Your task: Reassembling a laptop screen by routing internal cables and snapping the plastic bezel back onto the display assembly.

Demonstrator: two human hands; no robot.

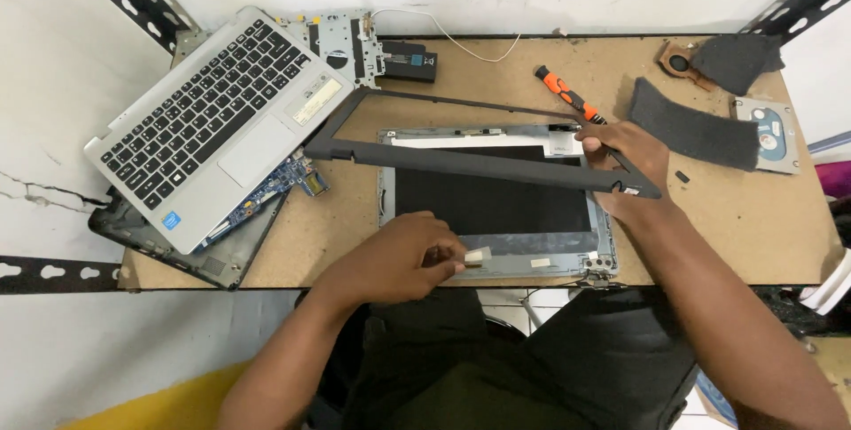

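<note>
A laptop screen panel (492, 204), dark glass in a silver lid, lies flat at the table's front edge. My right hand (625, 160) grips the right side of a black plastic bezel frame (443, 162), which is lifted and tilted above the panel. My left hand (403, 257) rests on the panel's lower left part and pinches a small pale strip (476, 257) between its fingertips.
A silver laptop keyboard deck (208, 115) leans over a circuit board (266, 199) and dark base at the left. An orange-black screwdriver (567, 93), a black battery pack (409, 59), grey foam pads (691, 129), a fan (678, 62) and a hard drive (769, 133) lie on the table (753, 226).
</note>
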